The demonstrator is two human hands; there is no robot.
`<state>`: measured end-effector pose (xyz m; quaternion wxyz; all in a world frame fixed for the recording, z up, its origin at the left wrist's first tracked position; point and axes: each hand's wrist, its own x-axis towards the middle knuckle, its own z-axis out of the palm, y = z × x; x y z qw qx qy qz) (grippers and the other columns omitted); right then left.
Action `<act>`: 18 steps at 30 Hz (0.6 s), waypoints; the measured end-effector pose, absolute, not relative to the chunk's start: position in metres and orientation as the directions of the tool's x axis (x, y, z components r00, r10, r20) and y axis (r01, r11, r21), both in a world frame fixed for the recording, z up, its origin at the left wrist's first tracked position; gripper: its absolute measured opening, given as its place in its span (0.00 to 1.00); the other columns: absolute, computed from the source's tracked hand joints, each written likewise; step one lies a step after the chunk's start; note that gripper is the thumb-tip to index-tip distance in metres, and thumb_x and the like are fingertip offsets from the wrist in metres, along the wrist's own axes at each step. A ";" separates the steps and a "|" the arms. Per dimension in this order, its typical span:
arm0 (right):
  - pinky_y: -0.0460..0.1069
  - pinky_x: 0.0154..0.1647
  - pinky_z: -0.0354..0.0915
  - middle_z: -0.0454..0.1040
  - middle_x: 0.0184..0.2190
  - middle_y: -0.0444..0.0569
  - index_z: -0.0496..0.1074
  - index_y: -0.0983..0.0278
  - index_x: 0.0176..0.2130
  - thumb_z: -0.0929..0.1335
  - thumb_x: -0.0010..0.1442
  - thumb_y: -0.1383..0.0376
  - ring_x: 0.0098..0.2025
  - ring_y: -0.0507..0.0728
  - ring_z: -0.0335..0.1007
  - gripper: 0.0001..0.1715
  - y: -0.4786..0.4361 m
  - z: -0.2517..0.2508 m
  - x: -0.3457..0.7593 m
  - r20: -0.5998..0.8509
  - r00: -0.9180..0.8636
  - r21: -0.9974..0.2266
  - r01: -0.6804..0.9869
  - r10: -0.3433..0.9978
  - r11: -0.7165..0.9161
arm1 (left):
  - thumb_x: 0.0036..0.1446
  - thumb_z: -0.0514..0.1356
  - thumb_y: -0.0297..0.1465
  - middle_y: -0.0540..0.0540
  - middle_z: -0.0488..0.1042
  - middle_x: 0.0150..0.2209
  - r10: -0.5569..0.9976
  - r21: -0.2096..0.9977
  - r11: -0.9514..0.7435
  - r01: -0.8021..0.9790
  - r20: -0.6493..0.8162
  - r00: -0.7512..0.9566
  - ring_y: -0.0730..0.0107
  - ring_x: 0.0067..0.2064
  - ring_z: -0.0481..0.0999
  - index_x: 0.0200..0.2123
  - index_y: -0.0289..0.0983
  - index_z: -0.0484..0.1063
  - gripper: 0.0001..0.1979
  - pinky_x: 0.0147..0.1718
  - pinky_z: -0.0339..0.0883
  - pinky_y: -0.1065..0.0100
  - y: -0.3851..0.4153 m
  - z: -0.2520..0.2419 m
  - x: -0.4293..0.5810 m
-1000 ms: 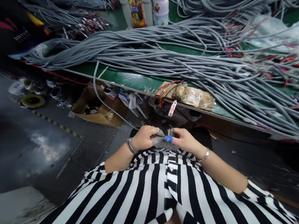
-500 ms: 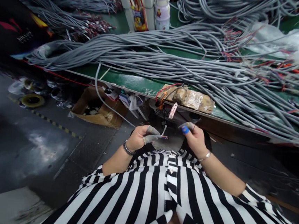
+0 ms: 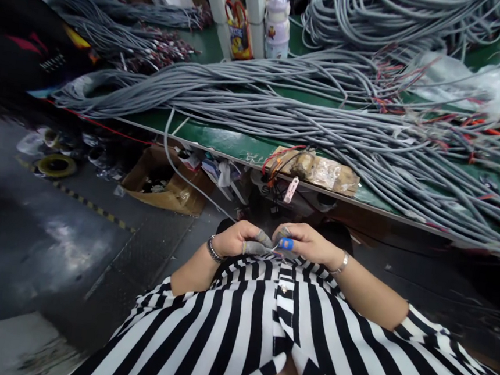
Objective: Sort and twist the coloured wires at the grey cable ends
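Now that the gap between them has closed, we see the left hand (image 3: 245, 239) and the right hand (image 3: 310, 244) meeting at the end of a grey sheathed cable (image 3: 166, 135), in front of the near edge of the green workbench (image 3: 213, 134). The left hand holds the cable narrowly between digits tipped with grey covers (image 3: 257, 248). The right hand, marked by a blue band (image 3: 286, 244), bunches its fingertips at the thin wires (image 3: 276, 250); we cannot tell whether it pinches one. Half a second ago it stands apart; its return, we judge, puts both hands back on the same cable end. The cable's other visible stretch rises to the workbench edge, below a thick bundle of grey cables (image 3: 256, 112) lying along the top.

On writing, we can confirm little. At the workbench's left end, a black panel (image 3: 14, 32) carries a pink mark and white capitals too blurred to read. Toward the workbench's back, a bright packet (image 3: 241, 39) bears illegible lettering, beside a lilac bottle (image 3: 276, 29) with a printed picture. Markings on the pale tag (image 3: 291, 190) at the workbench's front edge are too small to decipher.
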<state>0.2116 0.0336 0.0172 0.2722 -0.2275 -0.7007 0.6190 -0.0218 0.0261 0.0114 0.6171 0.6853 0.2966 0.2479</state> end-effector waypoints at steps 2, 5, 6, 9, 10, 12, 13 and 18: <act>0.44 0.20 0.55 0.68 0.22 0.45 0.72 0.67 0.27 0.67 0.59 0.52 0.21 0.48 0.57 0.21 0.033 0.010 0.210 -0.083 -0.616 -0.990 -0.039 0.783 -0.135 | 0.53 0.66 0.37 0.39 0.80 0.30 0.687 0.980 -0.159 0.115 0.026 0.726 0.64 0.31 0.78 0.35 0.35 0.81 0.12 0.33 0.71 0.68 0.030 0.016 -0.022; 0.45 0.15 0.38 0.59 0.14 0.40 0.68 0.66 0.22 0.68 0.56 0.49 0.15 0.44 0.42 0.25 0.039 0.001 0.213 -0.250 -0.340 -0.934 -0.162 0.907 -0.318 | 0.53 0.66 0.35 0.39 0.80 0.30 0.756 0.955 -0.264 0.132 0.120 0.644 0.64 0.32 0.78 0.35 0.36 0.82 0.09 0.34 0.71 0.67 0.036 0.024 -0.023; 0.45 0.15 0.36 0.57 0.13 0.39 0.68 0.66 0.22 0.68 0.56 0.47 0.15 0.44 0.39 0.26 0.043 0.000 0.214 -0.277 -0.276 -0.921 -0.195 0.920 -0.336 | 0.52 0.67 0.34 0.39 0.80 0.30 0.792 0.948 -0.286 0.140 0.151 0.591 0.64 0.32 0.78 0.35 0.36 0.82 0.09 0.34 0.70 0.68 0.038 0.026 -0.023; 0.45 0.15 0.32 0.65 0.16 0.41 0.69 0.66 0.29 0.67 0.54 0.40 0.14 0.44 0.35 0.30 0.057 0.004 0.215 -0.316 -0.235 -0.898 -0.239 0.919 -0.370 | 0.52 0.67 0.33 0.41 0.80 0.31 0.874 0.942 -0.296 0.158 0.200 0.443 0.66 0.33 0.77 0.36 0.36 0.81 0.09 0.35 0.70 0.68 0.044 0.029 -0.019; 0.45 0.15 0.31 0.68 0.19 0.43 0.69 0.65 0.31 0.66 0.53 0.38 0.15 0.43 0.34 0.33 0.061 0.008 0.214 -0.315 -0.268 -0.893 -0.241 0.910 -0.380 | 0.52 0.67 0.33 0.41 0.80 0.32 0.889 0.945 -0.288 0.155 0.203 0.410 0.66 0.33 0.77 0.36 0.36 0.81 0.09 0.35 0.70 0.69 0.046 0.029 -0.017; 0.45 0.15 0.31 0.71 0.22 0.45 0.69 0.65 0.34 0.66 0.51 0.35 0.15 0.43 0.34 0.36 0.069 0.015 0.209 -0.306 -0.363 -0.882 -0.240 0.880 -0.405 | 0.50 0.68 0.33 0.42 0.80 0.32 0.907 0.952 -0.270 0.141 0.203 0.369 0.66 0.34 0.77 0.35 0.36 0.81 0.09 0.35 0.70 0.69 0.051 0.028 -0.011; 0.45 0.15 0.31 0.71 0.21 0.44 0.69 0.65 0.34 0.67 0.50 0.36 0.15 0.43 0.34 0.35 0.072 0.018 0.206 -0.299 -0.407 -0.877 -0.241 0.863 -0.417 | 0.50 0.69 0.34 0.42 0.80 0.32 0.912 0.957 -0.261 0.130 0.200 0.357 0.67 0.34 0.77 0.35 0.36 0.81 0.09 0.35 0.70 0.69 0.053 0.028 -0.008; 0.44 0.16 0.41 0.64 0.18 0.39 0.65 0.63 0.29 0.72 0.48 0.42 0.16 0.44 0.44 0.29 0.077 0.015 0.196 -0.210 -0.274 -0.936 -0.222 0.939 -0.274 | 0.50 0.68 0.37 0.45 0.79 0.29 0.943 0.987 -0.157 0.033 0.140 0.303 0.73 0.28 0.74 0.34 0.34 0.80 0.13 0.29 0.68 0.72 0.060 0.022 0.002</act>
